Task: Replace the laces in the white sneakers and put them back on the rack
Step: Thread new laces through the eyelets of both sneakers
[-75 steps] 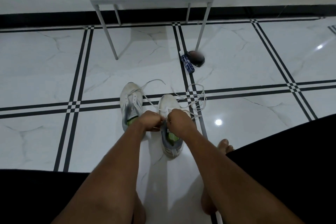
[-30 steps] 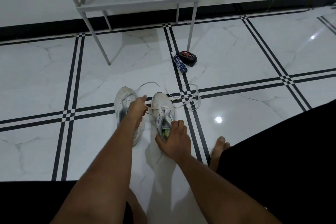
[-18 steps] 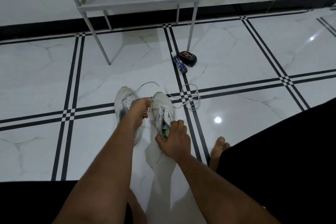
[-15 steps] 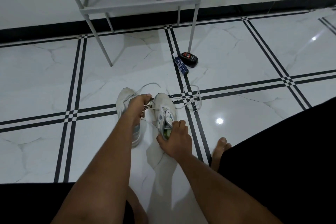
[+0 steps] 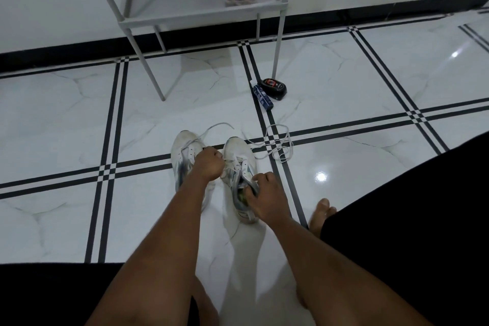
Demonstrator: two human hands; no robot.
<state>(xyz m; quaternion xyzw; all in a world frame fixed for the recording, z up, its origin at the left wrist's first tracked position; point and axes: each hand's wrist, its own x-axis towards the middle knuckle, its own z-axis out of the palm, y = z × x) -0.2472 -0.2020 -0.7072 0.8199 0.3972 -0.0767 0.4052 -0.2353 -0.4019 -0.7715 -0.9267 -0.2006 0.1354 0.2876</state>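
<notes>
- The two white low-top sneakers stand side by side on the white marble-look floor (image 5: 66, 127), toes pointing away: the left white sneaker (image 5: 185, 151) and the right white sneaker (image 5: 239, 167), near the person and well short of the grey metal shoe rack (image 5: 201, 14).
- The left hand (image 5: 209, 164) is curled into a fist over the gap between the shoes, apparently pinching the white flat shoelace (image 5: 275, 145) at the right sneaker's eyelets; the fingertips themselves are hidden.
- The right hand (image 5: 264, 193) grips the right sneaker's heel collar, fingers curled into the opening, thumb outside.
- Judging by looks, each sneaker is light, with a soft upper and firm sole; the heel is the steady place to hold.
- The lace is limp and thin, loose in loops on the floor to the right; it is best pinched near its tip, and a careless pull may snag it.
</notes>
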